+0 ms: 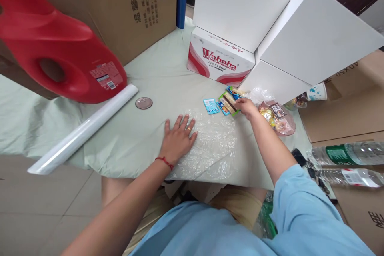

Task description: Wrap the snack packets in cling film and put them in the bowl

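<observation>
My left hand [179,138] lies flat with fingers spread, its palm partly over a crinkled sheet of clear plastic film [214,148]. At the right, my right hand [246,108] pinches the edge of a green and tan snack packet [229,103]. Partly under that packet is a blue packet [223,108], and a light blue packet [211,106] lies just left of it. Further small packets [235,91] are behind, half covered. Close to my right wrist sits a pinkish clear dish [288,126] of wrapped snacks.
A red jug [72,54], a white roll [87,128] and a round metal lid [144,103] are on the left. Behind stand a Wahaha box [220,57], white boxes [312,40] and a large carton [120,12]. Plastic bottles [357,154] lie at the right.
</observation>
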Available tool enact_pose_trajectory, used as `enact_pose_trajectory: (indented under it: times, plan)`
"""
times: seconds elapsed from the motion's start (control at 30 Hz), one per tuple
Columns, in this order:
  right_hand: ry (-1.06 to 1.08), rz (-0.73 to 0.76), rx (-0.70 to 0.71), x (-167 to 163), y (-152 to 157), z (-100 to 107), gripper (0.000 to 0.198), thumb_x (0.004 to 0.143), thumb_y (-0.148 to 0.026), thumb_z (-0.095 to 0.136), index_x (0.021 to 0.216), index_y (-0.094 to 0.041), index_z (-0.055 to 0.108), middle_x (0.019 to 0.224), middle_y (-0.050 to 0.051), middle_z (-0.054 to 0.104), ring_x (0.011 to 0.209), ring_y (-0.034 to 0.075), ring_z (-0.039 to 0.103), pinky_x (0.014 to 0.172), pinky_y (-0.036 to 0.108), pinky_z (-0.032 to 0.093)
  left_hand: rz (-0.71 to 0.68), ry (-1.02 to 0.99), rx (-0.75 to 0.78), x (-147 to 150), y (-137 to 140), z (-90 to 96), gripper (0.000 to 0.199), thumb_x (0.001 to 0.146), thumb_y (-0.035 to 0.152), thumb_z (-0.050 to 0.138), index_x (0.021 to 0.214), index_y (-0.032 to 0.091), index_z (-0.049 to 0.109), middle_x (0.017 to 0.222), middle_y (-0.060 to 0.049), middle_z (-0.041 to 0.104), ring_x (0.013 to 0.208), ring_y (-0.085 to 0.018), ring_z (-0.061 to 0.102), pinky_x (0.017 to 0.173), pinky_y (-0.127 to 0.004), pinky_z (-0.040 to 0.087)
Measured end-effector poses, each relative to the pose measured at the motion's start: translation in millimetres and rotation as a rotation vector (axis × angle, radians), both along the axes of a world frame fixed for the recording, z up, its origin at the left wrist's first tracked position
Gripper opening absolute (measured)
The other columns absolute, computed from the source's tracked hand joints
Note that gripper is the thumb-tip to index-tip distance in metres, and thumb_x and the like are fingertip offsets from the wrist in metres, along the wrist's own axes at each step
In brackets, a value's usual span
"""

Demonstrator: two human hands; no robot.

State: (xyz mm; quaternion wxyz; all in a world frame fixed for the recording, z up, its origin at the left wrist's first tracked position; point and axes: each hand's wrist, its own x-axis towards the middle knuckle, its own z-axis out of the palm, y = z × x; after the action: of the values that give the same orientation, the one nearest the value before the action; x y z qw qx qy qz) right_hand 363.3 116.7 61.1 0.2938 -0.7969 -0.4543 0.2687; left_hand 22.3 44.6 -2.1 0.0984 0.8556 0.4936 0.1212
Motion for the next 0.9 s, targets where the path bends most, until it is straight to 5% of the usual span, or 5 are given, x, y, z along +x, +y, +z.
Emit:
enact_pose_trajectory:
  times: [0.37, 0.47, 0.67, 0.77, 0.9]
  plan:
    - [0.419, -0.068, 0.055, 5.0, -48.9, 13.7, 0.048, 0.053, -0.049, 0.091, 0.078, -0.021, 0.060, 0.064, -0.006, 0.053, 0.050, 0.007, 0.030, 0.045, 0.022, 0.017, 0.001, -0.031, -0.004, 0.6, -0.5, -2.3, 0.062, 0.108, 0.047, 0.029, 0.163, 0.024, 0.045, 0.173, -0.012, 0.035, 0.163, -0.033, 0.026, 0.129, -0.068, 0.001]
    - [0.535, 0.052, 0.014, -14.3, -64.2, 17.2, 0.052, 0.050, -0.048, 0.094, 0.083, -0.020, 0.066, 0.068, -0.005, 0.059, 0.052, 0.007, 0.038, 0.046, 0.021, 0.021, -0.002, -0.019, 0.002, 0.8, -0.7, -2.9, 0.062, 0.109, 0.048, 0.028, 0.164, 0.024, 0.044, 0.174, -0.011, 0.034, 0.163, -0.032, 0.026, 0.130, -0.068, 0.001]
    - [0.626, 0.532, -0.279, -69.9, -91.3, 2.9, 0.048, 0.066, -0.053, 0.090, 0.095, -0.017, 0.077, 0.074, -0.002, 0.070, 0.057, 0.009, 0.050, 0.053, 0.021, 0.034, 0.004, -0.012, -0.021, 0.1, 0.2, 2.0, 0.061, 0.110, 0.044, 0.023, 0.162, 0.024, 0.046, 0.173, -0.011, 0.036, 0.162, -0.033, 0.028, 0.129, -0.070, 0.007]
    - [0.493, 0.580, -0.254, -93.2, -94.9, -11.4, 0.039, 0.078, -0.052, 0.082, 0.095, -0.018, 0.077, 0.084, 0.002, 0.075, 0.073, 0.016, 0.064, 0.069, 0.027, 0.050, -0.019, 0.005, -0.031, -1.4, 0.9, 4.1, 0.060, 0.109, 0.036, 0.021, 0.163, 0.025, 0.045, 0.173, -0.011, 0.036, 0.162, -0.034, 0.028, 0.128, -0.071, 0.010]
    - [-0.103, 0.556, -0.025, -112.3, -104.5, -15.7, 0.030, 0.092, -0.042, 0.073, 0.114, -0.022, 0.079, 0.119, 0.009, 0.074, 0.103, 0.025, 0.071, 0.092, 0.037, 0.055, -0.002, 0.009, -0.018, -2.1, 0.7, 4.1, 0.060, 0.109, 0.034, 0.019, 0.163, 0.025, 0.045, 0.172, -0.010, 0.038, 0.161, -0.032, 0.031, 0.128, -0.070, 0.011]
